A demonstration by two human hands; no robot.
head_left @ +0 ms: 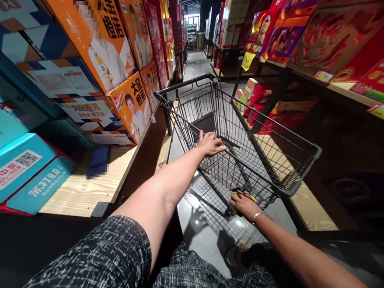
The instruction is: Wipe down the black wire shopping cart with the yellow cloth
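Observation:
A black wire shopping cart [262, 166] stands in front of me at an angle. My left hand [210, 144] rests palm down across its near top rim, fingers spread and thumb apart. Lower down, my right hand [244, 204], with a silver bracelet at the wrist, is beside the cart's lower near side. Its fingers are closed around a small yellow and black thing [253, 196], mostly hidden, whose kind I cannot make out. The cart's basket shows a dark flat panel [204, 124] at the handle end.
Orange drink cartons [97, 36] and turquoise boxes [16, 167] fill the wooden shelf [76, 193] at left. Red gift boxes [344, 36] line the right rack above a low wooden shelf [318, 212]. A grey floor aisle [199, 63] runs ahead between the racks.

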